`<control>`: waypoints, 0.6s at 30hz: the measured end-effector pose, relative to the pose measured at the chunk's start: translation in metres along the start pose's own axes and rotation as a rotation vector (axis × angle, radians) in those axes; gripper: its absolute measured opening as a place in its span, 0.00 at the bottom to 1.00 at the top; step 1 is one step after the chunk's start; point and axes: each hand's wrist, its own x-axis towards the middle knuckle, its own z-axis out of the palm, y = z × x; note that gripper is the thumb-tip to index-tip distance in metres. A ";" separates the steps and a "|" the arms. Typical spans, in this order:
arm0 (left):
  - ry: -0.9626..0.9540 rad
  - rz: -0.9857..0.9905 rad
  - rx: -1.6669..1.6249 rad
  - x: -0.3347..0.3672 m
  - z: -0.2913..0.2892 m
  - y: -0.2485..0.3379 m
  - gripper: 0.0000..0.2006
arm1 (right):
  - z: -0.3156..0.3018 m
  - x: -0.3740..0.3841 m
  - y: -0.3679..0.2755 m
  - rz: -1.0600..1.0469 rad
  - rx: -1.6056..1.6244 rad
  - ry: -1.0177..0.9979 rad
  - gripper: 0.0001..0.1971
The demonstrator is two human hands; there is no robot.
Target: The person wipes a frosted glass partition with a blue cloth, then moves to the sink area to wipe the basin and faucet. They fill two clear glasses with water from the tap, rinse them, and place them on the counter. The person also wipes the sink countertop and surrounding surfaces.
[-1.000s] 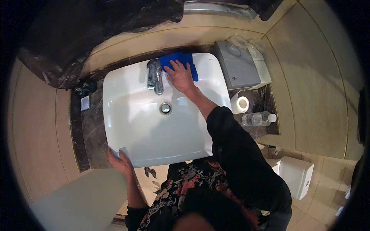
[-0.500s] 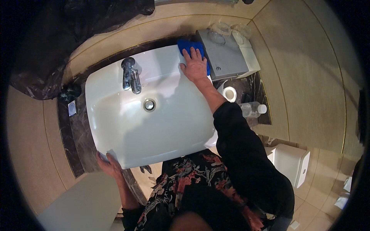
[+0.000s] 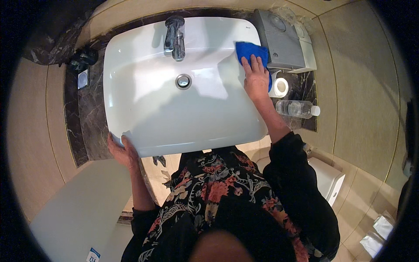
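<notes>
Our torso (image 3: 214,192) is in front of the sink (image 3: 183,118), arms spread around its front. Our left grip (image 3: 123,153) touches the sink's front-left corner, thumb and fingers parted, the bare left forearm (image 3: 142,187) rising toward it. Our right grip (image 3: 257,83) lies palm down, fingers extended, by the sink's right edge; the right forearm (image 3: 276,121) slants up from the sink's front-right corner, wrist bare.
</notes>
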 end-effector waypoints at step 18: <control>-0.025 0.097 0.086 0.002 0.008 -0.022 0.26 | -0.083 -0.201 -0.001 0.559 0.610 0.010 0.32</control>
